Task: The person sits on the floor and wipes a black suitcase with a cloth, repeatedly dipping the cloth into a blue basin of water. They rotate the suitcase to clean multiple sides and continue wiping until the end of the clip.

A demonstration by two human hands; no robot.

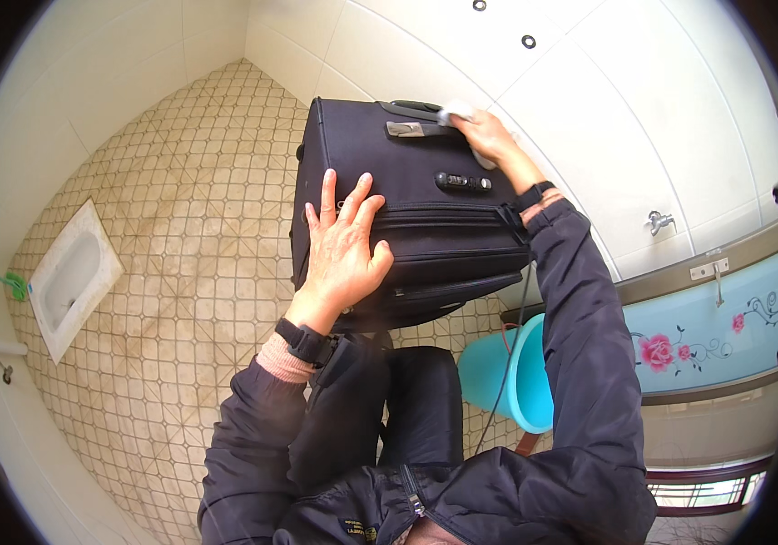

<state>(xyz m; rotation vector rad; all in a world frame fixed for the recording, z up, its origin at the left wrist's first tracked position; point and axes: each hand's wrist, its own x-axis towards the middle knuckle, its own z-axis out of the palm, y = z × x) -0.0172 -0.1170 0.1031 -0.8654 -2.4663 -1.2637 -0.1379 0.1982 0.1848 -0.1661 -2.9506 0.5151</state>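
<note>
A black fabric suitcase (352, 136) stands on the tiled floor in front of my knees. Across its upper face run zips, a carry handle (418, 130) with a silvery end, and a small combination lock (463, 182). My left hand (343, 241) lies on the suitcase's near left part, fingers spread, holding nothing. At the far right end of the handle, my right hand (489, 138) is closed around a white cloth (455, 113) and presses it against the case. Part of the cloth is hidden under the palm.
A turquoise bucket (534, 377) sits right of my legs, with a dark cord (507, 372) passing in front. A squat toilet (73, 277) and green brush (14, 285) are at left. A tap (659, 222) and flower-patterned panel (716, 336) line the right wall.
</note>
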